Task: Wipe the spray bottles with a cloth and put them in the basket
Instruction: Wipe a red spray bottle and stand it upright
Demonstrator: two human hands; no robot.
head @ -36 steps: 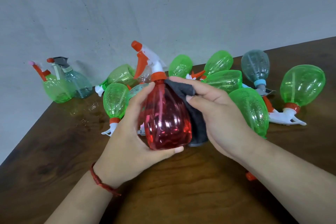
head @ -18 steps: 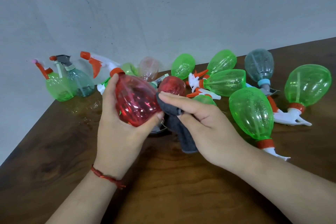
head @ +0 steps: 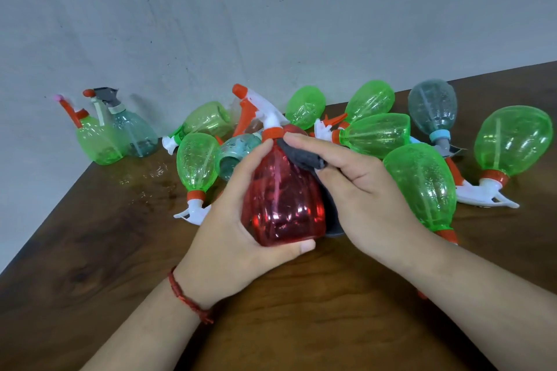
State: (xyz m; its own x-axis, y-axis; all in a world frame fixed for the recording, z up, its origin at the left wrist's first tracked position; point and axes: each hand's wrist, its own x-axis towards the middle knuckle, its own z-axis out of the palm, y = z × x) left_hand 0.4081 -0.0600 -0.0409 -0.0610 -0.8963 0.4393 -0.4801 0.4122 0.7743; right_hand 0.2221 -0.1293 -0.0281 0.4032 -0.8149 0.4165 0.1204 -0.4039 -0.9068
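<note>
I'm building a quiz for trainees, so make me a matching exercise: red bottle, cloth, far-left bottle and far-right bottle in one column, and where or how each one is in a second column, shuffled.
Things
1. red bottle
2. cloth
3. far-left bottle
4. far-right bottle

States
A. lies tipped over on the table
B. gripped by the left hand
C. stands upright by the wall
D. held by the right hand against the red bottle

Pairs: 1-B, 2-D, 3-C, 4-A
</note>
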